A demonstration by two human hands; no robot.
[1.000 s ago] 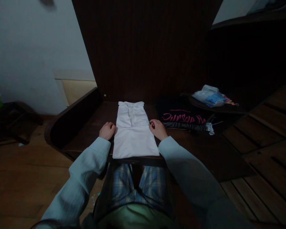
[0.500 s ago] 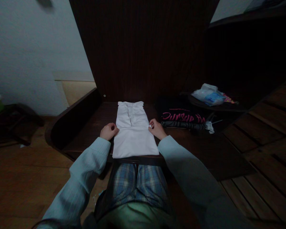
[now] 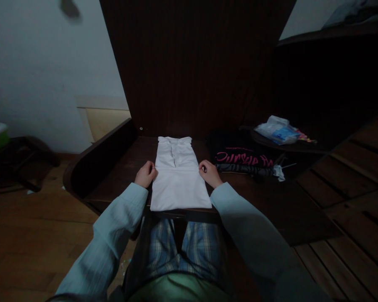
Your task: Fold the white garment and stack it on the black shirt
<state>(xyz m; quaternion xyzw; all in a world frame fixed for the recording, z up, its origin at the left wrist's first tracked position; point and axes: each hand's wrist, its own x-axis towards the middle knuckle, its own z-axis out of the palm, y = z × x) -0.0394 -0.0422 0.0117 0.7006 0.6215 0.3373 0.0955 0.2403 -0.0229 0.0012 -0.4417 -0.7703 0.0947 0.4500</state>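
Observation:
A white garment (image 3: 178, 178), folded into a long narrow strip, lies on a dark wooden table (image 3: 119, 167) in front of me. My left hand (image 3: 145, 174) is closed and pinches the garment's left edge about halfway along. My right hand (image 3: 209, 173) is closed and pinches the right edge at the same height. A slight crease runs across the cloth between the two hands. Both arms wear pale blue sleeves.
A folded black shirt with pink lettering (image 3: 243, 157) lies to the right of the white garment. Behind it sits a plastic bag with something blue (image 3: 277, 129). A dark wooden panel (image 3: 189, 63) rises behind the table. A low dark stool (image 3: 15, 159) stands far left.
Both hands have closed tighter onto the garment's side edges and a crease has formed across the cloth between them. The view has shifted slightly.

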